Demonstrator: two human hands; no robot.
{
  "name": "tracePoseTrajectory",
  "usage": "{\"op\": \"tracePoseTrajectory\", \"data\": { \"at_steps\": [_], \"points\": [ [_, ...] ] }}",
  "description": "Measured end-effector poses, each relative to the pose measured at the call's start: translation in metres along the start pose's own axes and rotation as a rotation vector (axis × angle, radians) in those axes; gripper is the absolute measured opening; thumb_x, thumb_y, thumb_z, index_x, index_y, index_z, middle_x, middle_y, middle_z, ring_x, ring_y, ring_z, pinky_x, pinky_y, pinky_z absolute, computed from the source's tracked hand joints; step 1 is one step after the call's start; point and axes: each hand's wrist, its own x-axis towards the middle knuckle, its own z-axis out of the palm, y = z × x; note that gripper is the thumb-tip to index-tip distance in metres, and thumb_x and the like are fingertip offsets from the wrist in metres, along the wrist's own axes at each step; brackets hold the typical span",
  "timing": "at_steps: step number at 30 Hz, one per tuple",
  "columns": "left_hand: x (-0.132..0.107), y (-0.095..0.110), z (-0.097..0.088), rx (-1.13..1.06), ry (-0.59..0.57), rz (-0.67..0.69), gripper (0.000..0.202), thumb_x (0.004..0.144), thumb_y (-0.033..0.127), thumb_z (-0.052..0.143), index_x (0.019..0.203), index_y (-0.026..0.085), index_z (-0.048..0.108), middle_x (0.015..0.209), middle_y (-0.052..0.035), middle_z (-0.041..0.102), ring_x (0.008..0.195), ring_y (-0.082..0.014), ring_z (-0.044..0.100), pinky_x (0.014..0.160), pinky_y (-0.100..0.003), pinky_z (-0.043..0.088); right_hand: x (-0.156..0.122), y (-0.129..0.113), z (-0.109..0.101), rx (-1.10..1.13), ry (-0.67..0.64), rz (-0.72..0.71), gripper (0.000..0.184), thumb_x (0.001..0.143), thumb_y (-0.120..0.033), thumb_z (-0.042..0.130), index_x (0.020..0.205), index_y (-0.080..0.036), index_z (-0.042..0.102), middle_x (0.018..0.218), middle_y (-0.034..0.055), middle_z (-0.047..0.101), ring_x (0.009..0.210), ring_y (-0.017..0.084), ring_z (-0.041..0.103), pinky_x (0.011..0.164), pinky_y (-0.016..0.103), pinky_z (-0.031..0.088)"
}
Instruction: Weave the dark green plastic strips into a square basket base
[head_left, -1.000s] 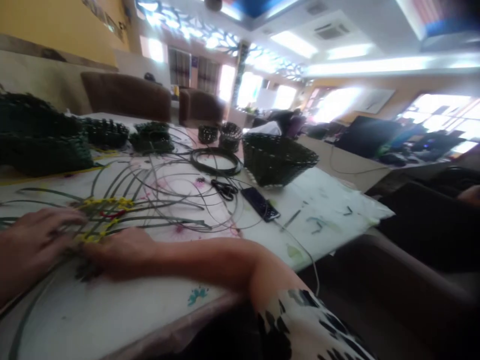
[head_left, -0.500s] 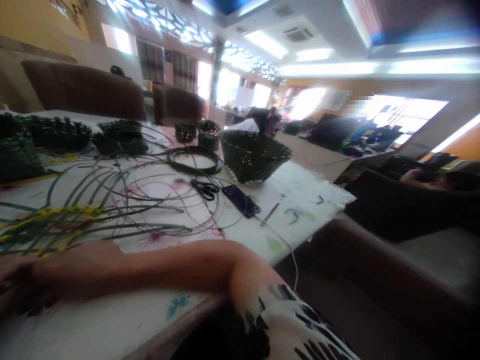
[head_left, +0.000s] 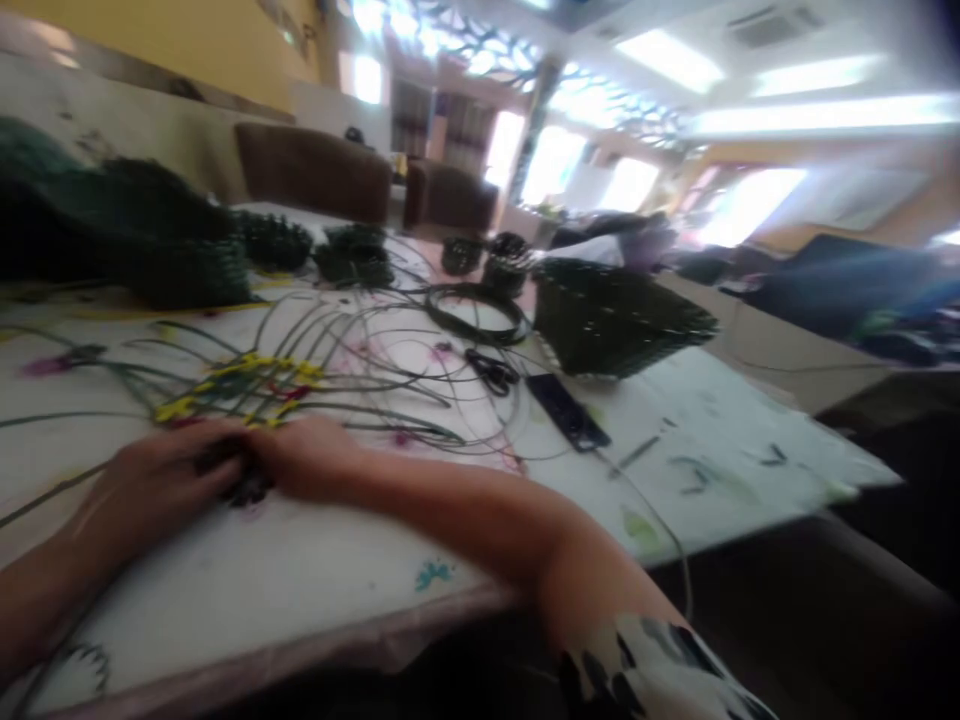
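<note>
My left hand (head_left: 161, 485) and my right hand (head_left: 307, 458) meet on the table at the near edge of a flat woven piece of dark green strips (head_left: 247, 385) tied with yellow and red bands. Both hands have curled fingers that press on the strips where they cross, around a small dark spot between them. Motion blur smears the fingertips. Long loose strip ends fan out from the weave across the white flowered tablecloth (head_left: 315, 560).
Black scissors (head_left: 491, 370), a dark phone (head_left: 570, 412) and a coil of dark strip (head_left: 472, 310) lie beyond the weave. A large dark woven basket (head_left: 611, 315) stands at the right, smaller baskets (head_left: 484, 260) behind and dark woven piles (head_left: 142, 240) at the left. Brown chairs stand beyond.
The view swung right and then back left and down. My left hand is back in view, and both hands now sit together at the weave's near edge.
</note>
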Motion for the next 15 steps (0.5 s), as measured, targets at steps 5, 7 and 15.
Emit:
{"op": "tracePoseTrajectory", "data": {
  "at_steps": [5, 7, 15],
  "points": [
    [0.0, 0.024, -0.014, -0.141, -0.104, 0.013, 0.04, 0.09, 0.055, 0.059, 0.099, 0.023, 0.081, 0.102, -0.0034, 0.084, 0.095, -0.0257, 0.074, 0.09, -0.033, 0.057, -0.002, 0.003, 0.002, 0.023, 0.02, 0.048, 0.039, 0.11, -0.03, 0.047, 0.145, -0.024, 0.066, 0.113, 0.0081, 0.084, 0.094, 0.024, 0.076, 0.071, 0.029, 0.046],
    [0.002, 0.027, -0.015, -0.198, -0.097, 0.01, 0.036, 0.09, 0.054, 0.061, 0.095, 0.022, 0.079, 0.096, -0.0028, 0.083, 0.09, -0.0236, 0.072, 0.087, -0.033, 0.056, -0.003, 0.006, 0.0, 0.062, 0.028, 0.015, 0.041, 0.109, -0.027, 0.047, 0.146, -0.023, 0.065, 0.113, 0.0077, 0.083, 0.095, 0.023, 0.074, 0.074, 0.029, 0.045],
    [0.003, 0.018, -0.015, -0.278, -0.11, 0.028, 0.024, 0.086, 0.05, 0.068, 0.088, 0.027, 0.074, 0.095, -0.004, 0.082, 0.092, -0.0281, 0.075, 0.088, -0.039, 0.057, -0.003, 0.016, 0.004, 0.127, 0.093, -0.098, 0.022, 0.107, -0.017, 0.049, 0.115, -0.018, 0.07, 0.105, 0.0083, 0.078, 0.089, 0.019, 0.064, 0.077, 0.029, 0.039]
  ]
}}
